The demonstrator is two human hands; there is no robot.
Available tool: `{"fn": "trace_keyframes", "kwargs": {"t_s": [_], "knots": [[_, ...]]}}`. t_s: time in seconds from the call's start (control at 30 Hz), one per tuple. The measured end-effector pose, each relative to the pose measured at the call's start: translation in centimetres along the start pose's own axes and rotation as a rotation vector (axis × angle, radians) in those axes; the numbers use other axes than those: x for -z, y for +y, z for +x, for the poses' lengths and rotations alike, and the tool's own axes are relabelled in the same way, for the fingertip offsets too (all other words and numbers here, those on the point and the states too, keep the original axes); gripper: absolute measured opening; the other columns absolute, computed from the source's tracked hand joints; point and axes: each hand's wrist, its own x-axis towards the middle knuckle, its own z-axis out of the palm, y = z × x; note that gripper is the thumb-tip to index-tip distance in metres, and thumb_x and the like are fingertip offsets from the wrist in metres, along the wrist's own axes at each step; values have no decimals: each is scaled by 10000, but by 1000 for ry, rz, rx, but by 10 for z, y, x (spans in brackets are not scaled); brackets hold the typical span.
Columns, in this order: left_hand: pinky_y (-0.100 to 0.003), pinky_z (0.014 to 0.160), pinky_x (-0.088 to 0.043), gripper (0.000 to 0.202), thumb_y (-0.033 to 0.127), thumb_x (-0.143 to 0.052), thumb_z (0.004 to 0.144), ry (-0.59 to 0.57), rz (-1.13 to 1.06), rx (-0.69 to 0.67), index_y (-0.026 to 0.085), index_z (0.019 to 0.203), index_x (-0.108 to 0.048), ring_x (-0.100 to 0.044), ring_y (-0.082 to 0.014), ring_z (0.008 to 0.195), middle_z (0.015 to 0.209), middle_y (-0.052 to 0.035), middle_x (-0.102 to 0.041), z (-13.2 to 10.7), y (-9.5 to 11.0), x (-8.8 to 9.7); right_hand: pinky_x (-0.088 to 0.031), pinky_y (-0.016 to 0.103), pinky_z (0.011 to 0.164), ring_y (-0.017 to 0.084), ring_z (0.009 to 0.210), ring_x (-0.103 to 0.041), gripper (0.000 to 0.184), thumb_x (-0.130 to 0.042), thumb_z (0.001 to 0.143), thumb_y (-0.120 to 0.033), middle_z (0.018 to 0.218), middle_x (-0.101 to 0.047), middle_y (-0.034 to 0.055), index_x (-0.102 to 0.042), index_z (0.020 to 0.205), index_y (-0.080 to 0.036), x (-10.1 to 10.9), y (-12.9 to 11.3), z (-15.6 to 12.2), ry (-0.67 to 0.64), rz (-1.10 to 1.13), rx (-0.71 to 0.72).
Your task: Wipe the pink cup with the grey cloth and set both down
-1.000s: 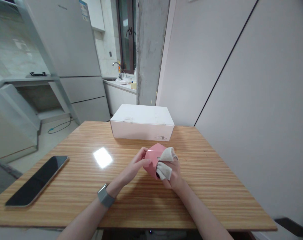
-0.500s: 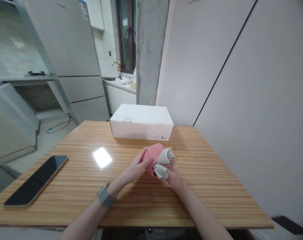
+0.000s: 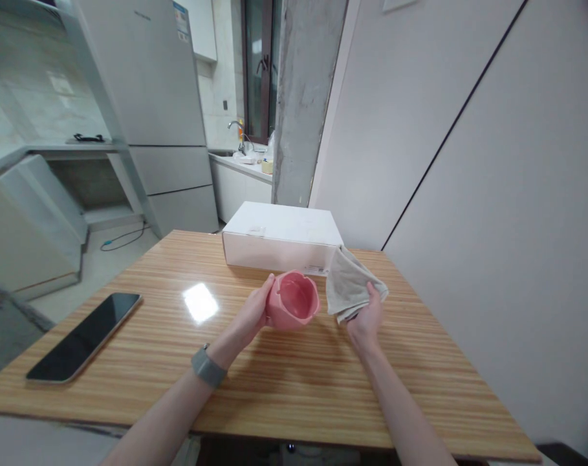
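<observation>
A pink bowl-like ashtray (image 3: 294, 301) with notches in its rim is tilted so its hollow inside faces me. My left hand (image 3: 253, 316) grips it by the left side, above the table. To the right, my right hand (image 3: 366, 320) is closed on a light grey cloth (image 3: 349, 285), which spreads up and to the left of the fingers. Cloth and ashtray are apart, with a narrow gap between them.
Behind my hands, a white box (image 3: 281, 239) lies on the striped wooden table (image 3: 158, 362). A dark-screened phone (image 3: 85, 338) rests at the left. A white wall (image 3: 507, 226) rises along the right side.
My right hand has drawn the cloth off the ashtray to the right, and the cloth has opened out. The ashtray has turned, now showing its inside. The view has shifted slightly.
</observation>
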Motion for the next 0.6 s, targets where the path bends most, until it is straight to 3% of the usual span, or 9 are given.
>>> {"fn": "trace_keyframes", "kwargs": {"t_s": [0.07,0.17,0.23,0.3,0.37,0.6], "knots": [[-294,667,-520,605,641,-477,813,-107,-93,85,207,1219,-591,-653,-222,870,1029,-83,-701,0,-1,0,-550,310,745,177,815,-683,215,-591,708,-385,777,-722,-31,-657,843,-232,-5,-4,-3,-119,77,-216],[-308,769,-511,603,633,-486,814,-243,-119,205,179,1191,-611,-648,-232,935,1054,-90,-703,-2,-6,2,-555,332,746,219,810,-694,223,-700,638,-351,761,-734,-5,-696,816,-217,-6,-11,-19,-481,63,-518],[-298,815,-493,548,567,-534,822,-267,-94,234,139,1150,-632,-649,-216,929,1041,-100,-708,-4,-9,4,-548,353,782,238,851,-692,246,-733,642,-351,804,-741,10,-714,848,-218,-4,-14,-28,-721,-6,-618],[-287,844,-478,481,492,-570,829,-256,-79,229,116,1119,-646,-650,-199,914,1023,-99,-714,-6,-11,5,-537,371,821,244,885,-688,272,-737,666,-366,862,-743,16,-721,898,-224,-2,-14,-33,-848,-78,-642],[-290,845,-477,475,492,-575,823,-232,-71,235,115,1101,-656,-649,-202,916,1021,-95,-715,-5,-11,4,-516,382,874,241,922,-680,302,-721,697,-400,928,-739,18,-719,945,-228,-3,-8,-33,-847,-120,-601],[-294,719,-522,545,582,-594,759,-30,-23,154,171,1111,-654,-633,-241,978,1108,-85,-693,4,-10,1,-450,390,970,243,1029,-637,385,-680,729,-497,1053,-712,39,-708,989,-215,-20,17,-42,-545,-77,-349]]}}
